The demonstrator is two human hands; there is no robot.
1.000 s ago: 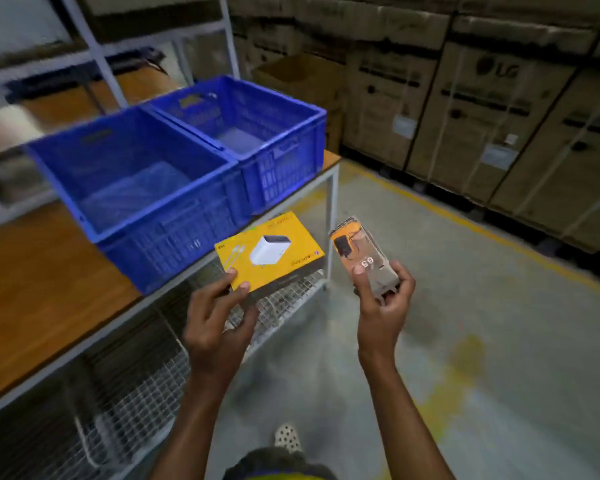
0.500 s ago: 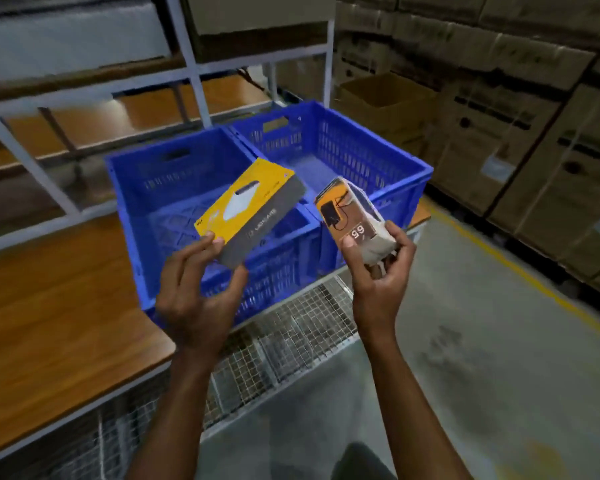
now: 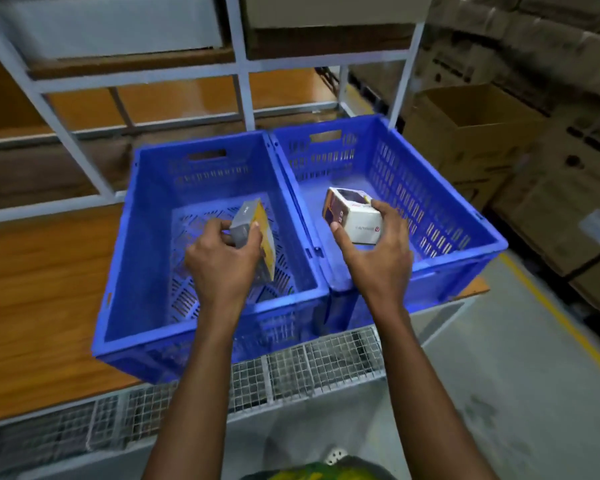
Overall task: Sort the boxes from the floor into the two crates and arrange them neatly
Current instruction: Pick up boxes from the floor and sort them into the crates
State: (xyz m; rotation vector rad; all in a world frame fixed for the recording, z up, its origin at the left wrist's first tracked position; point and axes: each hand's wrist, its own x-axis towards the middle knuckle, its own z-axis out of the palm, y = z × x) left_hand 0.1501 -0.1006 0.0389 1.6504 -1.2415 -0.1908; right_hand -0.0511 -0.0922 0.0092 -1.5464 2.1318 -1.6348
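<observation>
Blue plastic, slotted along its walls and floor: the left crate [image 3: 125, 244] sits on a wooden table [image 3: 42, 289]. Over its inside the left hand [image 3: 222, 261] pinches a flat yellow box [image 3: 257, 233] with grey sides, turned on edge, thumb against fingers. Touching it stands the right crate [image 3: 447, 216], the same blue. Above its floor the right hand [image 3: 378, 251] grips a small white box [image 3: 352, 213] with an orange end between thumb and curled fingers.
</observation>
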